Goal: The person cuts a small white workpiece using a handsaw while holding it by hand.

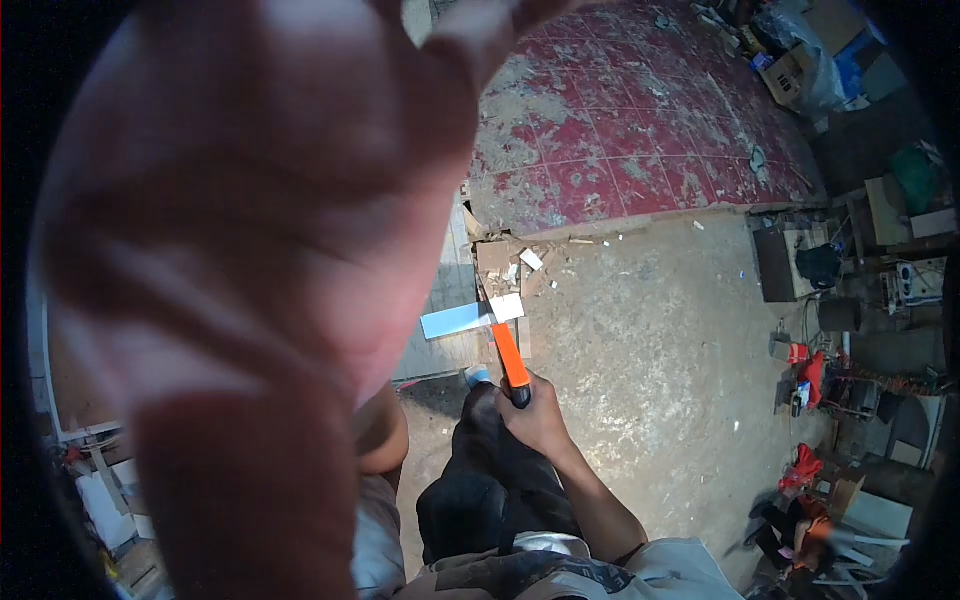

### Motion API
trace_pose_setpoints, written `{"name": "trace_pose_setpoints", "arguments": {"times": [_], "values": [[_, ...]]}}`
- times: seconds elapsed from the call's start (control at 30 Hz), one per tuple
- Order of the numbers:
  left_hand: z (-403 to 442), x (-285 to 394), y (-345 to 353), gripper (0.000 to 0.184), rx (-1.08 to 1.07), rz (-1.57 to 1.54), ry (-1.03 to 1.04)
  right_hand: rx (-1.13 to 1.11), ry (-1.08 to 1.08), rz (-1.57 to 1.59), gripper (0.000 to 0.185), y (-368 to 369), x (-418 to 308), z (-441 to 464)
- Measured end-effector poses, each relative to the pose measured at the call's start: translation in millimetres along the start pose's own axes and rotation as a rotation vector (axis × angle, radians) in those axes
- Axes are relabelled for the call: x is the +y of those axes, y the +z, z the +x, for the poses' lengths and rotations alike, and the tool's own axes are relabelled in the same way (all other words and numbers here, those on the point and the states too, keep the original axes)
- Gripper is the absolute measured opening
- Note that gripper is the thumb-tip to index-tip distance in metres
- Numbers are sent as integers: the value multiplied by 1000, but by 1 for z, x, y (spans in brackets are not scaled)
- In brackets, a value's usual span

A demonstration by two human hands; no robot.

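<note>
Very close to the camera, my left hand (270, 220) fills the left side, blurred, its palm showing. Its fingers spread toward the top edge, partly out of view, and nothing shows in it. Lower down, my right hand (538, 418) is closed round the black lower end of an orange handle (510, 355). At the far end of this handle lies a flat crosspiece (455, 321), light blue on the left and white on the right, so the two form a T. Whether the crosspiece is fixed to the handle I cannot tell.
Grey boards (450, 265) lie beyond the tool, with cardboard scraps (495, 257) beside them. A worn red tiled floor (640, 130) spans the top. Boxes (787, 80), a small cabinet (785, 262) and mixed clutter line the right side. My dark-trousered legs (465, 510) are below.
</note>
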State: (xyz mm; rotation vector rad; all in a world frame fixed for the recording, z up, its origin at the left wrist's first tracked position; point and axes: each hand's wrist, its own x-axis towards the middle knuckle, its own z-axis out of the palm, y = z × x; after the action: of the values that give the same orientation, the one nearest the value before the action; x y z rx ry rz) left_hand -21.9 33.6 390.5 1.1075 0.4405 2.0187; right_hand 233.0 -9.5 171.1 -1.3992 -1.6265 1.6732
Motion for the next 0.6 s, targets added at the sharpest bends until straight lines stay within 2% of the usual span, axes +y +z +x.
{"name": "trace_pose_setpoints", "arguments": {"times": [0.03, 0.07, 0.1, 0.13, 0.17, 0.2, 0.23, 0.27, 0.3, 0.33, 0.37, 0.43, 0.5, 0.53, 0.6], "values": [[-9, 30, 16, 87, 1, -6, -3, -1, -3, 1, 15, 0, 0, 0], [-22, 9, 12, 87, 1, -11, -5, 1, -10, -6, 14, -1, 1, 1], [-5, -42, 54, 87, 2, -15, -7, 3, -15, -12, 14, -1, 1, 1], [16, -70, 65, 87, 3, -20, -12, 1, -17, -10, 14, 0, 5, 1], [18, -71, 65, 87, 3, -25, -15, 2, 25, 52, 14, 2, 12, 1], [12, -78, 56, 75, -217, 185, 86, 2, 65, 113, 14, 2, 15, 2], [2, -91, 41, 66, -435, 394, 184, 22, -18, 95, 14, 2, 14, 2], [-17, -96, 29, 63, -380, 385, 19, 43, -102, 77, 13, 1, 11, 2], [-35, -107, 21, 97, -270, 462, -98, 27, -61, 62, 14, -1, 7, 2], [-55, -117, 6, 95, -203, 444, -290, 10, -17, 47, 14, -2, 4, 1], [-72, -130, -6, 75, -132, 451, -328, 12, -14, 51, 14, -3, 2, 0], [-120, -169, -63, 41, 157, 512, -527, 2, 40, 61, 12, -3, -1, -1], [-177, -220, -129, 18, 271, 896, -492, -1, 35, 36, 12, -3, 4, -1], [-198, -234, -141, 18, 275, 898, -501, -6, 21, 7, 14, -2, 6, -2], [-225, -257, -155, 13, 237, 1138, -550, -8, 26, 22, 14, 0, 2, -2]]}}
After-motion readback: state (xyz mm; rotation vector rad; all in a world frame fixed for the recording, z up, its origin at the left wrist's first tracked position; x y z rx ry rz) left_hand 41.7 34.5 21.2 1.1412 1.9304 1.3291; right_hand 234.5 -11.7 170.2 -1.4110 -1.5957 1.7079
